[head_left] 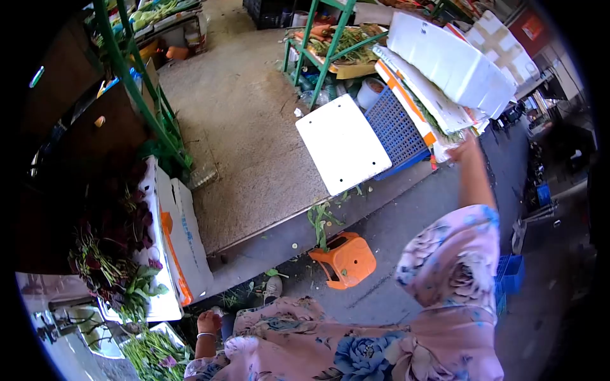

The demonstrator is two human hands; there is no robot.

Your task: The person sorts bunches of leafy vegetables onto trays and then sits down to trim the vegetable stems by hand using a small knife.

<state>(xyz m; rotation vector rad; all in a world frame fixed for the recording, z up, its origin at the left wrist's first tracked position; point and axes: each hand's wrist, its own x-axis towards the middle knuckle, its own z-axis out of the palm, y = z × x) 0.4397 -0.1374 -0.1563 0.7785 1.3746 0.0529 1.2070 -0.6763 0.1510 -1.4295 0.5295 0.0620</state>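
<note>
Floral garment; foam box seemingly against right hand

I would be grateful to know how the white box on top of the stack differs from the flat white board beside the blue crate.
The white box has deep sides, while the white board is a thin panel. The box sits atop the stack by the right hand; the board lies lower, away from that hand. Both are white.
</note>
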